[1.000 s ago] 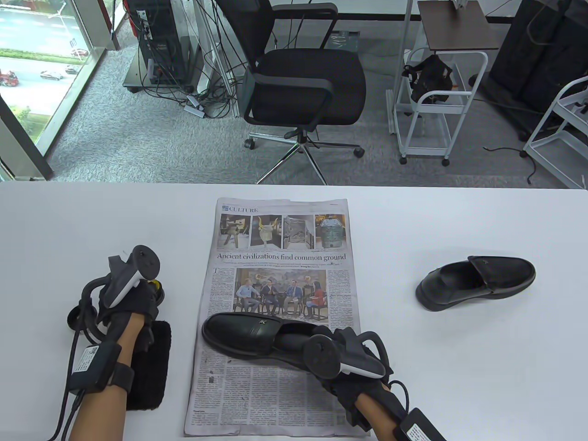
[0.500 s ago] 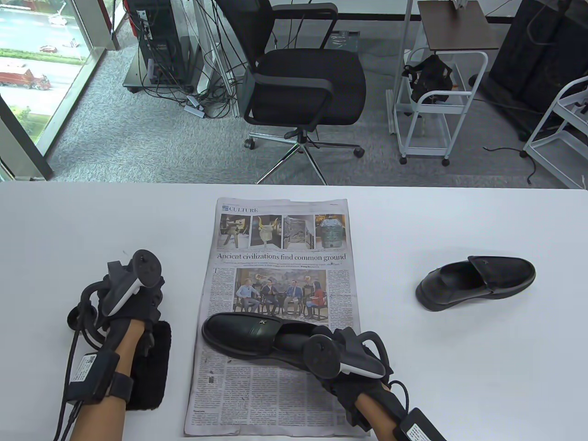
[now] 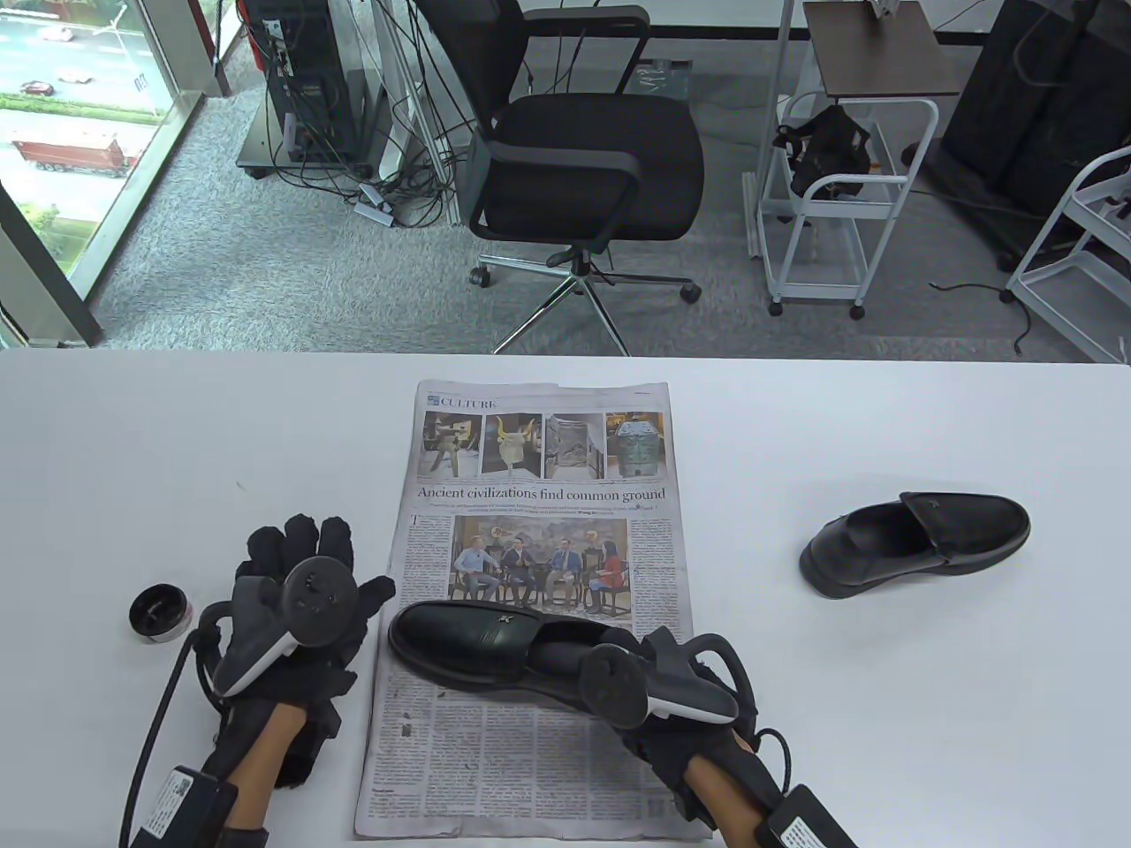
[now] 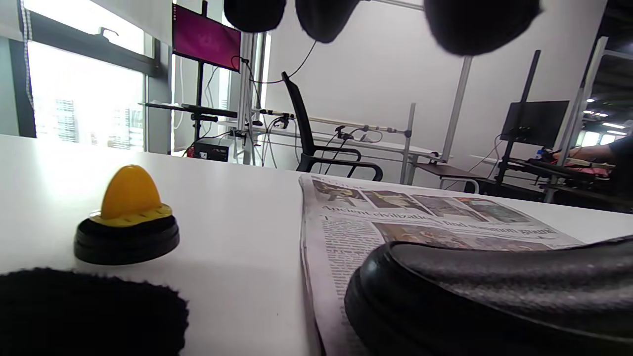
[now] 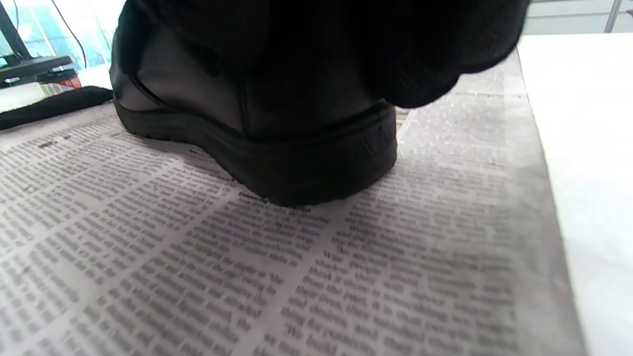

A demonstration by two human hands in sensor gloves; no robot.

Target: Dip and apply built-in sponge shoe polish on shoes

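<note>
A black loafer (image 3: pixel 482 642) lies on its sole on a newspaper (image 3: pixel 530 707) spread on the white table (image 3: pixel 884 707), toe pointing to 9 o'clock. The right hand (image 3: pixel 680 707) grips the heel end of this shoe at about 5 o'clock on the table. The left hand (image 3: pixel 296 601) is spread flat with straight fingers and holds nothing, just left of the shoe's toe. At its 9 o'clock sits a small round polish jar (image 3: pixel 160 613). A lid with a yellow sponge tip (image 4: pixel 127 217) stands on the table. A fuzzy black cloth (image 4: pixel 89 311) lies under the left wrist. A second loafer (image 3: pixel 914 543) rests at 3 o'clock, well apart.
</note>
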